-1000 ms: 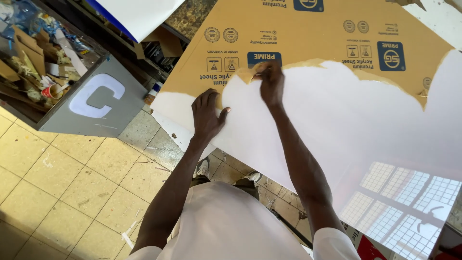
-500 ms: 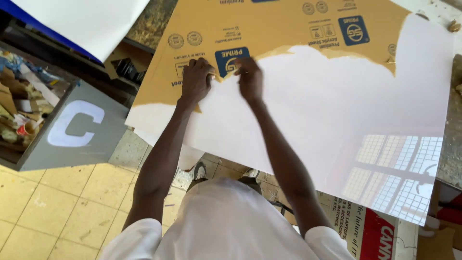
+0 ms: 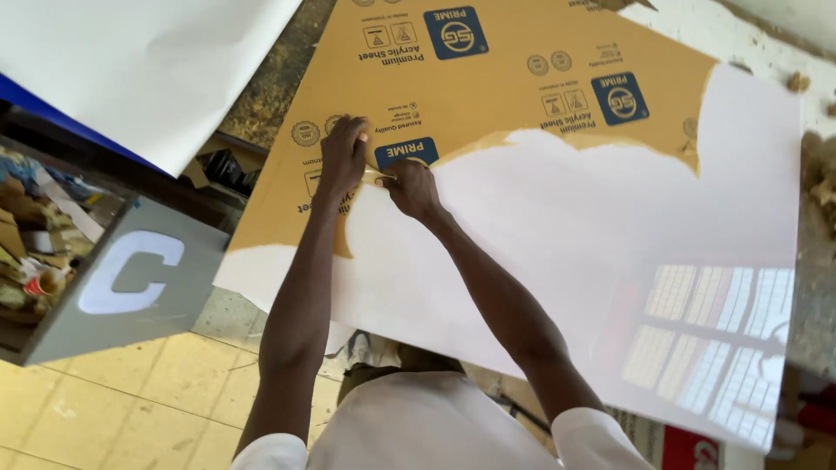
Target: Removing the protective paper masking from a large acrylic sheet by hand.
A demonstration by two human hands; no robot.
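Glossy white sheet [image 3: 557,261] fills frame centre, brown protective paper [image 3: 488,87] covering upper part. Both grips together at torn edge: left hand [image 3: 342,158] pressing paper, right hand [image 3: 411,187] pinching it (low, even pull advised).

My left hand [image 3: 342,157] and right hand [image 3: 411,187] rest on the tan protective paper [image 3: 488,87] that covers the far part of the glossy white sheet [image 3: 557,261] on the counter. The paper has a ragged torn edge and carries printed labels: a dark blue square label [image 3: 455,33] near the far edge, another blue square label [image 3: 620,97] toward the far right corner, and a blue rectangular label [image 3: 407,151] just beside my right hand, plus small round grey seals [image 3: 305,133] near my left hand. Off the counter's left edge stands a grey box sign [image 3: 122,283] bearing one large white letter. A red-and-white printed package [image 3: 688,453] peeks from under the near right corner.
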